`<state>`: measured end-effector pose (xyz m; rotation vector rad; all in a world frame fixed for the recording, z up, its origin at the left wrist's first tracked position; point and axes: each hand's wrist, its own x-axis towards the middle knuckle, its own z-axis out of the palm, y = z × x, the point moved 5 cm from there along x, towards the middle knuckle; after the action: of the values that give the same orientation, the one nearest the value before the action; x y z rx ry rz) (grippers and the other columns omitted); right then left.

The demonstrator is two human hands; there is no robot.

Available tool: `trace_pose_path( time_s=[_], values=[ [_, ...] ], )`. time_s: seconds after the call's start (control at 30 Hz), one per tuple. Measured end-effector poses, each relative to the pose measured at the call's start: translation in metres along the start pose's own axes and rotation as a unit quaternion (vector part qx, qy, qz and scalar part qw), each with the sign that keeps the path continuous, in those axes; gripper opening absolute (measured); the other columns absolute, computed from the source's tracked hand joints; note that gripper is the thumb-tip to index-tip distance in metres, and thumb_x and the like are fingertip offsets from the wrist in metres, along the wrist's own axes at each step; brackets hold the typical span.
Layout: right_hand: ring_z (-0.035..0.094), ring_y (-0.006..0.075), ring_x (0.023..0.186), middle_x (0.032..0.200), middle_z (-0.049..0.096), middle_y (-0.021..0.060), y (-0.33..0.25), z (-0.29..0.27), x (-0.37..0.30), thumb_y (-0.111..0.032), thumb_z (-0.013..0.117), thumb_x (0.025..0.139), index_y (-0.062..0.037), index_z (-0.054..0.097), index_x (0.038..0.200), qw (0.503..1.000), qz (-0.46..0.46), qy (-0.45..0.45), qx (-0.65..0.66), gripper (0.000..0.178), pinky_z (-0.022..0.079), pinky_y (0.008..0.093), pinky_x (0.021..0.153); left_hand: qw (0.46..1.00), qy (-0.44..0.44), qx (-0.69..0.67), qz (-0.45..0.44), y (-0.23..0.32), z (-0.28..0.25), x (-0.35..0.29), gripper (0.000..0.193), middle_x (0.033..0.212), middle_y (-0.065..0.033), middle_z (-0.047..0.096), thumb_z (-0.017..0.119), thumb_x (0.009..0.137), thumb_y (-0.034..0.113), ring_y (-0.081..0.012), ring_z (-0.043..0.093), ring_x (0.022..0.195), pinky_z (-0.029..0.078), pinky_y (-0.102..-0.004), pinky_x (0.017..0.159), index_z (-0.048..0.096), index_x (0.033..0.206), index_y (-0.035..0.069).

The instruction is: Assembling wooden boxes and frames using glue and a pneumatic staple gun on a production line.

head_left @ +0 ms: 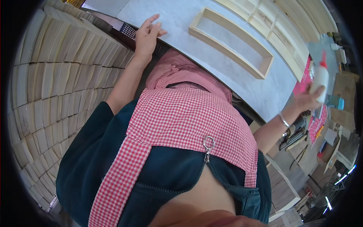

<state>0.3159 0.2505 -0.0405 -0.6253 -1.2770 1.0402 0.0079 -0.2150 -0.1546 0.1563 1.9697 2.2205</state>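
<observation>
My left hand [148, 34] rests flat with fingers spread on the near edge of a grey worktable [166, 15] and holds nothing. My right hand [308, 99] reaches out to the right and grips a white glue bottle with a red cap [321, 75]. A long rectangular wooden frame [230, 39] lies on the table between the two hands, touched by neither. A red-and-white checked apron over a dark top fills the lower middle of the view.
More pale wooden frames [272, 26] lie at the far side of the table. A tall stack of wooden slats [56, 83] fills the left. A cluttered side area with pink sheets [315, 125], tools and boxes sits on the right.
</observation>
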Motion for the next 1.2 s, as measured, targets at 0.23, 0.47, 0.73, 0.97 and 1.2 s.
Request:
trace_pose_path(
  time_s=[0.23, 0.47, 0.73, 0.97, 1.2],
  values=[
    [0.065, 0.0261, 0.092, 0.114, 0.060, 0.0177, -0.005, 0.111, -0.157, -0.026, 0.075, 0.089, -0.0026, 0.054, 0.130, 0.948, 0.098, -0.283, -0.105, 0.052, 0.057, 0.0288, 0.063, 0.968, -0.012, 0.201, 0.152, -0.006, 0.003, 0.017, 0.029, 0.079, -0.0001, 0.065, 0.066, 0.093, 0.008, -0.0105, 0.058, 0.066, 0.047, -0.0234, 0.065, 0.072, 0.121, 0.004],
    [0.064, 0.0273, 0.096, 0.115, 0.062, 0.0155, -0.025, 0.163, -0.200, -0.026, 0.075, 0.090, -0.0023, 0.054, 0.129, 0.900, -0.010, -0.417, -0.123, 0.050, 0.056, 0.0343, 0.075, 0.918, -0.012, 0.315, 0.241, -0.012, 0.000, 0.059, 0.023, 0.090, -0.0010, 0.067, 0.065, 0.094, 0.008, -0.0148, 0.059, 0.075, 0.047, -0.0250, 0.074, 0.075, 0.115, 0.007],
    [0.066, 0.0308, 0.100, 0.117, 0.062, 0.0169, -0.019, 0.177, -0.202, -0.024, 0.080, 0.086, -0.0041, 0.051, 0.131, 0.893, -0.030, -0.436, -0.104, 0.057, 0.056, 0.0366, 0.082, 0.830, 0.055, 0.414, 0.369, 0.007, 0.025, 0.048, 0.022, 0.089, -0.0037, 0.067, 0.066, 0.090, 0.010, -0.0221, 0.058, 0.087, 0.049, -0.0327, 0.078, 0.074, 0.111, 0.009],
    [0.063, 0.0285, 0.104, 0.119, 0.061, 0.0146, -0.023, 0.184, -0.199, -0.022, 0.078, 0.088, -0.0041, 0.051, 0.131, 0.886, -0.069, -0.444, -0.118, 0.053, 0.052, 0.0369, 0.091, 0.810, 0.065, 0.419, 0.405, -0.011, 0.015, 0.059, 0.025, 0.090, -0.0035, 0.068, 0.067, 0.089, 0.010, -0.0221, 0.058, 0.091, 0.049, -0.0326, 0.082, 0.073, 0.114, 0.010],
    [0.062, 0.0288, 0.106, 0.120, 0.061, 0.0142, -0.015, 0.193, -0.192, -0.021, 0.079, 0.088, -0.0045, 0.051, 0.130, 0.892, -0.073, -0.427, -0.129, 0.053, 0.052, 0.0376, 0.092, 0.824, 0.080, 0.415, 0.378, -0.008, 0.018, 0.056, 0.023, 0.092, -0.0048, 0.069, 0.067, 0.088, 0.011, -0.0241, 0.060, 0.096, 0.049, -0.0338, 0.084, 0.073, 0.111, 0.009]
  ],
)
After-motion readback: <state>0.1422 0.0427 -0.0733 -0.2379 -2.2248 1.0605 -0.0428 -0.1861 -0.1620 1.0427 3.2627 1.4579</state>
